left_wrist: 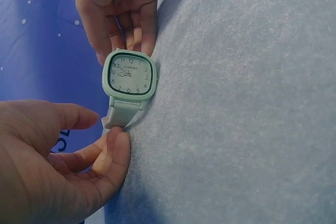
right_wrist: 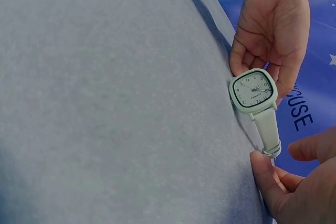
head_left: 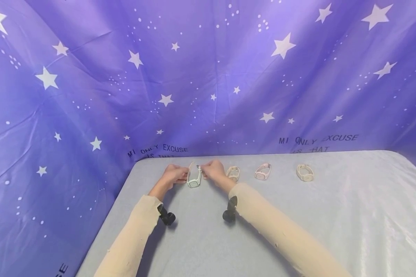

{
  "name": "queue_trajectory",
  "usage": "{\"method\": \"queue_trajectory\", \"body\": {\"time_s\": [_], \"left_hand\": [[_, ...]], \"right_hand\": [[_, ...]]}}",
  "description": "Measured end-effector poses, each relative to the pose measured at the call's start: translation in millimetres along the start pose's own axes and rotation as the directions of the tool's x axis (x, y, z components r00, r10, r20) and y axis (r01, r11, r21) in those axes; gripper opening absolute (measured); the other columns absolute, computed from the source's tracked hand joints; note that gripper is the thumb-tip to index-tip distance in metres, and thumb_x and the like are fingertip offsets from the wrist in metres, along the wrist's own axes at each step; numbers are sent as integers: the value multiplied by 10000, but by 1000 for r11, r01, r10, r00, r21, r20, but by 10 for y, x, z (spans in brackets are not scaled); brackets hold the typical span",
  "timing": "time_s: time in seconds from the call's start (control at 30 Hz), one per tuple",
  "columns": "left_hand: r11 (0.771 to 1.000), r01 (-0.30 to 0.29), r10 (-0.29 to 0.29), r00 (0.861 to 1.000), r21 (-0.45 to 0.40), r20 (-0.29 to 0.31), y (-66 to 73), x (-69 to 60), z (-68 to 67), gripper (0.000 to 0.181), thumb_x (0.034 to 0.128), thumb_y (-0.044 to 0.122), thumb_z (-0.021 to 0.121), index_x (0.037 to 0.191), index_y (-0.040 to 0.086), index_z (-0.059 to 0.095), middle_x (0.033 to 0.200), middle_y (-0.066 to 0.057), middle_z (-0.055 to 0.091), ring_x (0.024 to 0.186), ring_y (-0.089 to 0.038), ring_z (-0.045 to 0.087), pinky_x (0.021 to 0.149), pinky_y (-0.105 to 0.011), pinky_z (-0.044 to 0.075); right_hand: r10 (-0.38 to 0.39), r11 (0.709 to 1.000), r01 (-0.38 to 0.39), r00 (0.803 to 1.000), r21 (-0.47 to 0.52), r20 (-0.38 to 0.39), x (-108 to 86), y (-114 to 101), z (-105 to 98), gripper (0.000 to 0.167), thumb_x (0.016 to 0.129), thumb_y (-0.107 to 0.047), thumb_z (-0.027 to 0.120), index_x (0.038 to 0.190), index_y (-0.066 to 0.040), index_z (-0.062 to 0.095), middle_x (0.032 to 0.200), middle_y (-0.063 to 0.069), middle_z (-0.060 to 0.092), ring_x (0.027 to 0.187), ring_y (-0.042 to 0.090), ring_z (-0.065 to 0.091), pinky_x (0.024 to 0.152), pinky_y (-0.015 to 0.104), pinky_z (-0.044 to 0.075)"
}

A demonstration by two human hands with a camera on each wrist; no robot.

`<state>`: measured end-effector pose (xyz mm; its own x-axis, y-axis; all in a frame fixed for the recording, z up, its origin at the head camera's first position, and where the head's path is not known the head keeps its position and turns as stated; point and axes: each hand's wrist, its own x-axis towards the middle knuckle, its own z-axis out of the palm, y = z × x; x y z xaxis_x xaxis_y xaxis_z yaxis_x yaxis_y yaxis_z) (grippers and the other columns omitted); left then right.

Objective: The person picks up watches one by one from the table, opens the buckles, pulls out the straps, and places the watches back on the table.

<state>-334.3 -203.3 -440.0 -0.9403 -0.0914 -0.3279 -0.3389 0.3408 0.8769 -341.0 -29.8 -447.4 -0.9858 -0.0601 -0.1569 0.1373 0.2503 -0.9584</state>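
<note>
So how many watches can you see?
4: a green watch between the left hand and right hand, a cream watch just right of them, then a pink watch and beige watch farther right. More could be hidden.

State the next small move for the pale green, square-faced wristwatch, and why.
Probably draw the strap ends of the pale green, square-faced wristwatch together: in the head view they stand apart, with the left hand at one and the right hand at the other, while the pink, square-faced wristwatch lies with its strap looped.

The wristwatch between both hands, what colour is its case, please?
Pale mint green; the wristwatch case shows best in the left wrist view.
</note>
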Motion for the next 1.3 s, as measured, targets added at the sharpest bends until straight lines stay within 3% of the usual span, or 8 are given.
{"method": "queue_trajectory", "body": {"time_s": [0.43, 0.6, 0.73, 0.87, 0.93, 1.1, 1.2, 1.3], "left_hand": [[1000, -16, 16, 1000, 14, -7, 30, 6, -1, 402, 978, 131, 608, 1266, -149, 592, 1038, -179, 736, 735, -95, 682, 749, -268, 635], [1000, -13, 13, 1000, 18, -15, 51, -4, -2, 410, 977, 134, 605, 1275, -147, 582, 1100, -222, 728, 811, -149, 718, 793, -298, 638], [1000, -8, 8, 1000, 27, -14, 76, -26, 2, 401, 978, 136, 601, 1266, -142, 571, 1022, -189, 711, 823, -160, 711, 798, -311, 637], [998, -8, 10, 999, 66, -38, 119, -63, 14, 405, 969, 159, 621, 1273, -101, 560, 942, -77, 592, 793, -121, 584, 782, -272, 590], [995, -24, 32, 997, 98, -72, 145, -89, 20, 450, 959, 176, 631, 1321, -76, 540, 1061, -132, 604, 910, -182, 588, 882, -330, 567], [984, -101, 120, 984, 144, -133, 251, -173, 42, 577, 936, 202, 623, 1447, -14, 464, 1405, -261, 525, 1268, -379, 529, 1093, -508, 466], [974, -181, 199, 970, 133, -137, 350, -245, 84, 581, 927, 178, 627, 1449, -16, 464, 1377, -270, 539, 1258, -398, 539, 1069, -503, 485], [954, -284, 296, 945, 101, -139, 452, -318, 146, 548, 931, 139, 643, 1428, -29, 486, 1361, -283, 550, 1251, -393, 549, 1076, -486, 494]], "right_hand": [[-4, 1000, 4, 1000, 2, 0, -18, -35, -4, 230, 952, -71, 643, 1082, 114, 683, 869, 166, 703, 647, 127, 615, 639, 228, 611], [-11, 1000, 11, 1000, -9, -14, -28, -32, 10, 248, 943, -67, 651, 1116, 110, 649, 908, 159, 682, 697, 144, 613, 657, 228, 606], [-11, 999, 10, 1000, -44, -25, -55, -52, 15, 345, 938, -105, 669, 1207, 100, 600, 1076, 225, 683, 871, 262, 684, 810, 326, 617], [-10, 996, 9, 1000, -84, -9, -105, -102, -32, 495, 933, -179, 693, 1329, 81, 553, 1310, 267, 628, 1158, 377, 642, 1002, 428, 555], [-6, 996, 8, 1000, -91, 15, -135, -135, -84, 534, 935, -201, 695, 1373, 62, 539, 1365, 258, 602, 1143, 349, 634, 990, 421, 557], [-17, 1000, 18, 994, -4, 112, -206, -201, -280, 508, 962, -180, 660, 1416, 3, 523, 1231, 250, 652, 904, 275, 655, 816, 401, 596], [-97, 994, 88, 985, 67, 141, -232, -218, -422, 465, 975, -143, 639, 1405, -2, 533, 1190, 248, 668, 1015, 384, 675, 897, 482, 596], [-216, 975, 206, 966, 80, 143, -270, -245, -584, 434, 984, -125, 632, 1395, -13, 551, 1227, 241, 683, 1134, 430, 657, 972, 526, 571]]}}
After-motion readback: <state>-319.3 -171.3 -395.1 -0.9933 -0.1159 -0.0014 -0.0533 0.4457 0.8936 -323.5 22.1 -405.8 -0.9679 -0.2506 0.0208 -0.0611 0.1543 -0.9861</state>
